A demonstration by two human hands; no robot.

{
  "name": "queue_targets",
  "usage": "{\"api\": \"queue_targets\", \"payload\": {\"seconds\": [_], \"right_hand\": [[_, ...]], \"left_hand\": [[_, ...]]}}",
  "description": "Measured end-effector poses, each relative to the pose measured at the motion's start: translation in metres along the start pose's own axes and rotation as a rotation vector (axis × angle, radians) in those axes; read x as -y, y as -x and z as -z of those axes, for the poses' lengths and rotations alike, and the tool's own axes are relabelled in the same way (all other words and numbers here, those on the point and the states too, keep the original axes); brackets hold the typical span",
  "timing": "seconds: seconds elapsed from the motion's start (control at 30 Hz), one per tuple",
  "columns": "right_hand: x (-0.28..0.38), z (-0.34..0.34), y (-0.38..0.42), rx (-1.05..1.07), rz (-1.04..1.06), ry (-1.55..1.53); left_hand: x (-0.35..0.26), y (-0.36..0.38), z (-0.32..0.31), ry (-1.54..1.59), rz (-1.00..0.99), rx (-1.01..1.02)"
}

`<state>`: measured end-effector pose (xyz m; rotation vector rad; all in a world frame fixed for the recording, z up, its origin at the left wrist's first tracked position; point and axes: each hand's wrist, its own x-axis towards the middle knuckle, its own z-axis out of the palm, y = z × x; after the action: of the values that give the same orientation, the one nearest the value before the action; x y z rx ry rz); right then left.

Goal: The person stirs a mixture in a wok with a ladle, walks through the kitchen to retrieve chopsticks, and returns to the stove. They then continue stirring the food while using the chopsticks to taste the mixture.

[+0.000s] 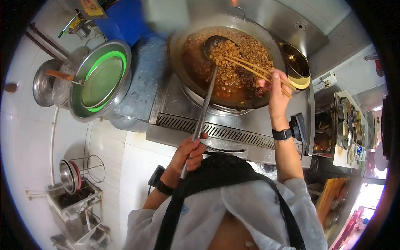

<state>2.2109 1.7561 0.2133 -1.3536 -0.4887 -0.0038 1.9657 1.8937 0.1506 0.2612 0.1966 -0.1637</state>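
Observation:
My left hand (188, 155) is wrapped round the long metal handle of a ladle (204, 109). The ladle's round bowl lies in a large wok (178, 68), filled with small brown chopped pieces (227, 51). More chopped food (254, 48) in brown liquid fills the wok, thicker toward the right side. In my right hand (278, 89) is a pair of wooden chopsticks (250, 67), closed in the fingers. Their tips reach the food at the ladle's bowl. Dark reddish bits (261, 89) lie near the wok's right rim, just under my right hand.
The wok stands on a steel stove (175, 104) with a slotted grate (216, 131) at its front. Right of it is a pot of dark liquid (295, 60). At left, a metal basin (77, 106) holds a green-rimmed strainer (104, 81). Several tins (346, 121) stand on the far right.

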Motion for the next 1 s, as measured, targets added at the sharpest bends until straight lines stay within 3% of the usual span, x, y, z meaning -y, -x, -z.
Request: {"api": "queue_targets", "payload": {"seconds": [0.3,0.63,0.73,0.83,1.0], "right_hand": [[-0.021,-0.030,-0.022,0.100,-0.127,0.024],[-0.025,-0.039,-0.031,0.125,-0.024,0.064],[-0.027,-0.032,-0.033,0.067,-0.039,0.029],[-0.022,-0.024,-0.031,-0.150,-0.137,-0.195],[-0.029,0.003,-0.028,-0.259,-0.271,-0.368]], "left_hand": [[-0.001,-0.001,0.001,-0.062,-0.008,-0.014],[0.000,0.001,-0.002,-0.030,0.001,-0.031],[-0.002,0.000,-0.002,-0.044,0.001,-0.007],[-0.003,0.001,-0.002,-0.073,0.003,-0.020],[-0.002,0.001,-0.001,-0.015,0.018,-0.005]]}}
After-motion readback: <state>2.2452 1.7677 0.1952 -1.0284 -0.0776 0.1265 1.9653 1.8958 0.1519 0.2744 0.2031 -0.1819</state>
